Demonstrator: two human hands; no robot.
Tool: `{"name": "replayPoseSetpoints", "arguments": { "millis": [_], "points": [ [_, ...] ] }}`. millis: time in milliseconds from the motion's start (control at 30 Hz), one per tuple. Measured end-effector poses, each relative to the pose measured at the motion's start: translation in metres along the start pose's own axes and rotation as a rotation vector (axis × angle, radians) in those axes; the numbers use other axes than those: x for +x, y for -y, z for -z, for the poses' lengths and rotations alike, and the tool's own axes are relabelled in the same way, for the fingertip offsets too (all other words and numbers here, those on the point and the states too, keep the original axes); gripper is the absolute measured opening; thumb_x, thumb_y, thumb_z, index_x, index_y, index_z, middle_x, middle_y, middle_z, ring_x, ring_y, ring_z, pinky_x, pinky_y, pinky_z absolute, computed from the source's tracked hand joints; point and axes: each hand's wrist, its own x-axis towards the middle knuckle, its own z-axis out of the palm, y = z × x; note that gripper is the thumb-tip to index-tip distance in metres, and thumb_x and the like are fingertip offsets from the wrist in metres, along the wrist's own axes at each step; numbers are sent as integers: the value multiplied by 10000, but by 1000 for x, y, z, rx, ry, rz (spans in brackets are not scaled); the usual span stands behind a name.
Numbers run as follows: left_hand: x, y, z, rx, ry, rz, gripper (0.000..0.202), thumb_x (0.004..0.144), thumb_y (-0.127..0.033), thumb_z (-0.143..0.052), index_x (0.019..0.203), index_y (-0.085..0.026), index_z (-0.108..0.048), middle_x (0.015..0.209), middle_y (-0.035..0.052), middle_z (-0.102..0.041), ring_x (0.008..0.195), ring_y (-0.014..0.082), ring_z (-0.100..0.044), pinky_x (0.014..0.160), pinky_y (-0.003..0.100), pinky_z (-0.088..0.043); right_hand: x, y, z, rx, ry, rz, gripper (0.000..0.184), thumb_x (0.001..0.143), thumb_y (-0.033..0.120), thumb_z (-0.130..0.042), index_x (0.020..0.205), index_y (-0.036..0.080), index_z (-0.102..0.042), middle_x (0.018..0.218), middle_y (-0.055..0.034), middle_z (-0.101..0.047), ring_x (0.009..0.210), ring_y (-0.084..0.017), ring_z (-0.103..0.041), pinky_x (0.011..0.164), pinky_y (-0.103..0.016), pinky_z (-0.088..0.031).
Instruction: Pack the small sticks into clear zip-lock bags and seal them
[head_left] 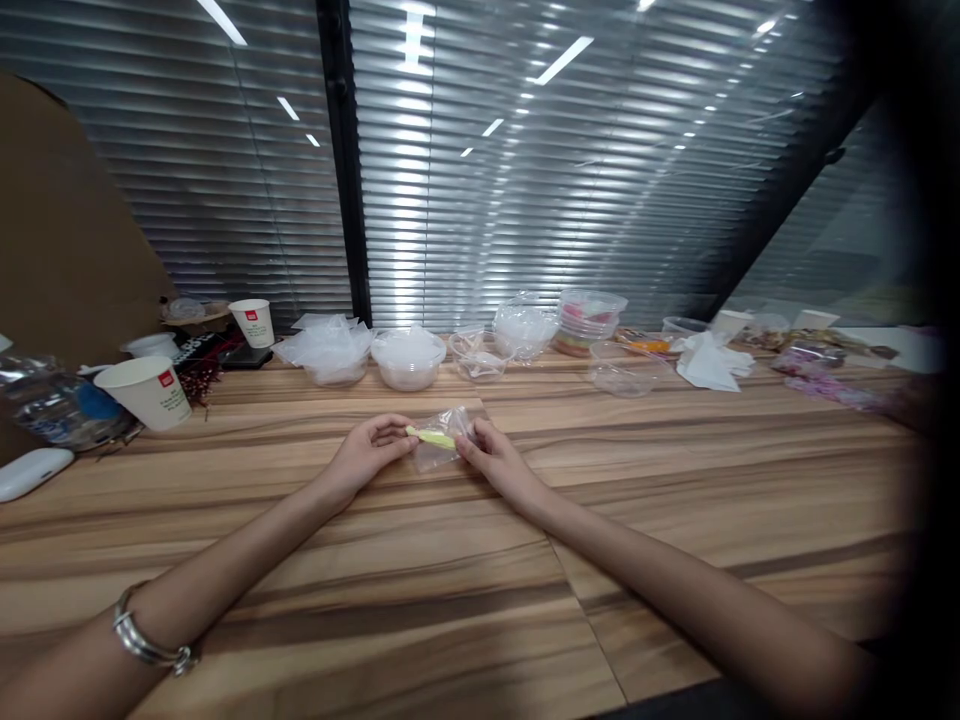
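A small clear plastic bag (pixel 433 458) is held just above the wooden table between my two hands. A thin yellow-green strip (pixel 435 438) runs across it; I cannot tell whether the strip is inside the bag or lies over it. At the strip's left end, the thumb and fingers of my left hand (pixel 369 450) are pinched together. My right hand (pixel 496 455) pinches the bag's crumpled right side, beside the strip's other end. The bag's lower edge hangs loose toward me.
Clear plastic bowls (pixel 409 358) and crumpled plastic line the table's back edge below the blinds. White tissues (pixel 712 362) lie at the back right. On the left stand paper cups (pixel 146 392), a plastic bottle (pixel 56 405) and a white case (pixel 34 472).
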Motion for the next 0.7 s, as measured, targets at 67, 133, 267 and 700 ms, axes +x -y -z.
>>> {"name": "replayPoseSetpoints", "arguments": {
  "millis": [67, 133, 267, 700],
  "points": [
    [0, -1, 1, -18, 0, -6, 297, 710, -303, -676, 951, -148, -602, 960, 66, -656, 869, 162, -600, 832, 287, -447, 0, 2, 0, 13, 31, 5, 265, 831, 445, -496, 791, 184, -528, 711, 9, -483, 655, -131, -427, 598, -241, -338],
    [0, -1, 1, -37, 13, -4, 298, 724, -307, -664, 971, -150, -606, 969, 69, -658, 862, 158, -599, 826, 279, -446, 1, 4, 0, 34, 61, 9, 262, 837, 437, -488, 806, 184, -545, 719, 3, -498, 659, -135, -435, 600, -245, -339],
    [0, -1, 2, -51, 28, 16, 311, 733, -327, -651, 986, -150, -620, 957, 69, -668, 834, 160, -607, 807, 278, -451, 1, 5, 1, -2, 52, -11, 263, 836, 429, -488, 762, 185, -551, 685, 4, -493, 638, -137, -427, 586, -247, -333],
    [5, 8, 5, -128, -104, 15, 273, 706, -318, -672, 922, -156, -630, 764, 15, -669, 717, 128, -595, 732, 236, -441, 1, 11, 1, 121, 59, -61, 275, 809, 457, -526, 778, 183, -530, 659, 17, -475, 587, -113, -407, 540, -230, -316]
  ]
}}
